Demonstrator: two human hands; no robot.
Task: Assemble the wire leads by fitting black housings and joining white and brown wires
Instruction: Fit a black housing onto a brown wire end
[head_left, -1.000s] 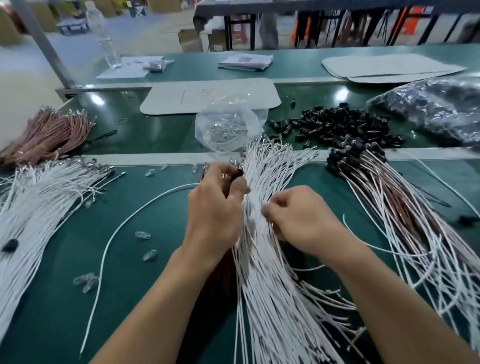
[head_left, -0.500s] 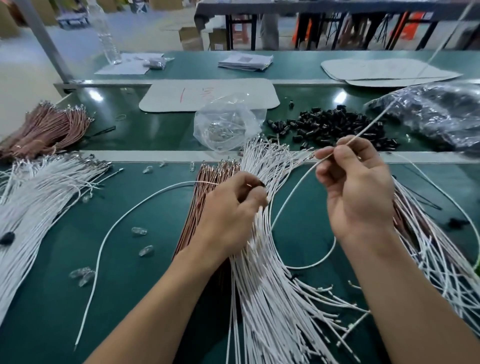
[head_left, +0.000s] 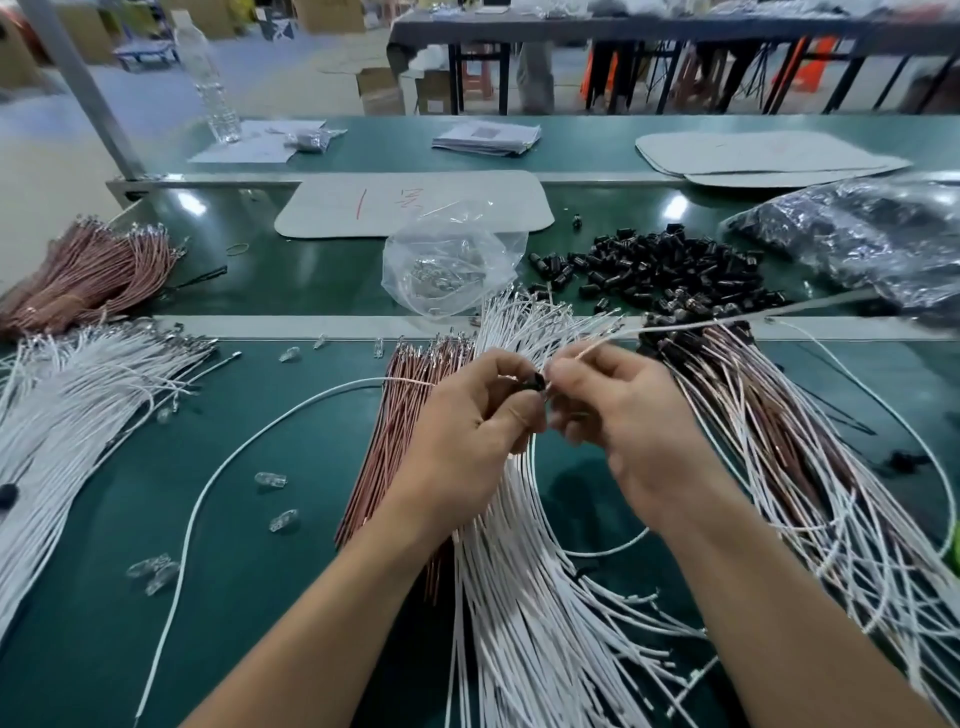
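The right hand (head_left: 628, 421), raised well apart to the right half a second ago, now meets the left hand (head_left: 475, 431) above the bundles, with the fingertips nearly touching. The left pinches a small glossy black housing (head_left: 538, 383) between thumb and forefinger. The right pinches a thin white wire (head_left: 631, 333) that runs taut up and to the right, over the smooth white wire bundle (head_left: 519, 597) and coppery brown wire bundle (head_left: 400, 415) fanned on the green bench (head_left: 291, 519).
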